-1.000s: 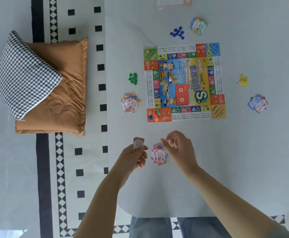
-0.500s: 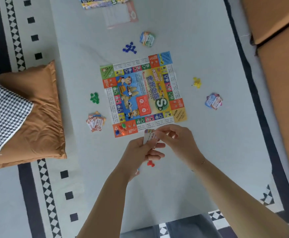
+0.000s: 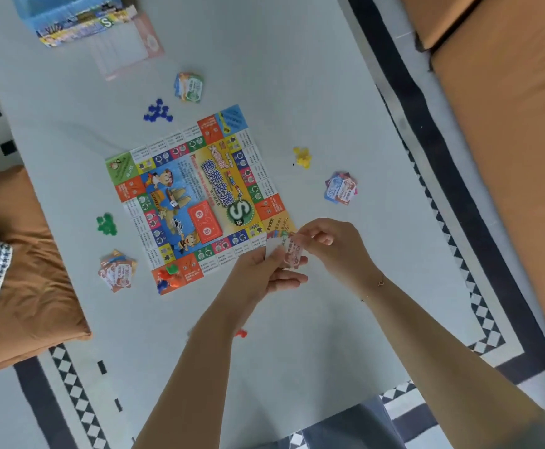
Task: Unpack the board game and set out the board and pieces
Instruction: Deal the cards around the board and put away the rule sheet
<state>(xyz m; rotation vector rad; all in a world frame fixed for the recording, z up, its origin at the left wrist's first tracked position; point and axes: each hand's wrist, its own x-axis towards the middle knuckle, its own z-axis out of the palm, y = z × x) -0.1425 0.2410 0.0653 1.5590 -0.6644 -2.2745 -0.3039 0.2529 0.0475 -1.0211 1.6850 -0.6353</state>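
Both the left hand [image 3: 258, 270] and the right hand [image 3: 326, 244] pinch a thin wad of play money [image 3: 289, 252] over the board [image 3: 196, 199]'s near corner; a loose note could slip onto its squares.

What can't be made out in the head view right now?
- Cards held in both hands: print too small and blurred; left hand and right hand cover part, count unclear.
- Red pieces by the left forearm: mostly hidden by the arm.
- Game box: cut off by the top edge.
- Board square text: too small to read.
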